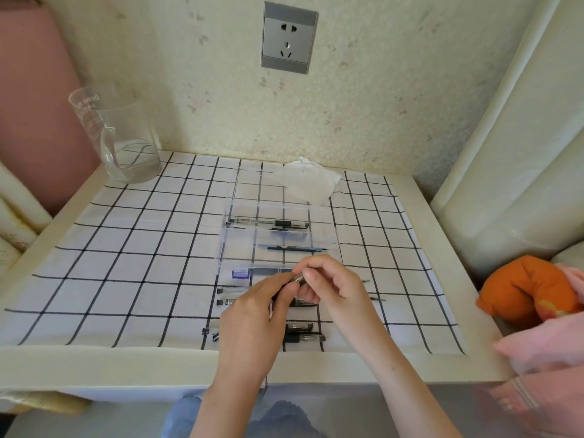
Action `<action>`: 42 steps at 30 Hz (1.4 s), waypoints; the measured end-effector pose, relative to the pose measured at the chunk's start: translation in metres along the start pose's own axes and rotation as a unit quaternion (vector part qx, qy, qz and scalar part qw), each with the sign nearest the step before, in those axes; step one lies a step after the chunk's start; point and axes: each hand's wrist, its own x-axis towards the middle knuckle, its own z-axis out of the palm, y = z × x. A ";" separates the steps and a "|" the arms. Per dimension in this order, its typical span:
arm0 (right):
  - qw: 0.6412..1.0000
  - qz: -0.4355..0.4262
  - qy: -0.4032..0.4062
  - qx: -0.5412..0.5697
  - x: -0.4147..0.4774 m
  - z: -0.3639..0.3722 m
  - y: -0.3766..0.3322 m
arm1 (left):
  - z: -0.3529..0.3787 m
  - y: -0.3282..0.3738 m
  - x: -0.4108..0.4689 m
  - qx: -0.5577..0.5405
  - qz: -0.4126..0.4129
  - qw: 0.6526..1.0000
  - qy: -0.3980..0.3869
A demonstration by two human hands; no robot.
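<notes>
My two hands meet over the middle front of the table. My left hand (252, 314) grips the dark barrel of a pen (297, 278), and my right hand (328, 279) pinches its metal tip end. Beneath them several black gel pens (301, 333) and thin refills (377, 299) lie on the checked cloth (142, 263). Behind the hands stands a clear plastic stepped organiser (275, 235); one pen (268, 223) lies in its upper tray and a thin refill (294, 248) in the lower one. A small purple-and-white box (240, 274) sits at its front left.
A clear glass beaker (123, 143) with a little water stands at the back left. A crumpled white tissue (308, 181) lies behind the organiser. An orange cloth item (531, 289) and pink fabric (546, 343) sit at the table's right edge. A wall socket (289, 37) is above.
</notes>
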 end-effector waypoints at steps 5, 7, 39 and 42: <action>1.000 0.014 0.000 0.015 0.002 0.001 -0.004 | -0.001 0.002 0.000 0.000 -0.017 1.000 -0.002; 1.000 0.010 0.002 0.003 0.004 -0.001 -0.004 | -0.002 0.004 0.000 -0.003 -0.024 1.000 -0.006; 0.989 0.086 0.117 -0.005 -0.014 -0.006 0.010 | 0.004 -0.006 0.003 -0.109 -0.016 0.994 -0.019; 0.982 0.112 0.135 0.064 -0.005 0.003 0.000 | 0.002 -0.002 0.004 -0.107 0.022 0.994 -0.016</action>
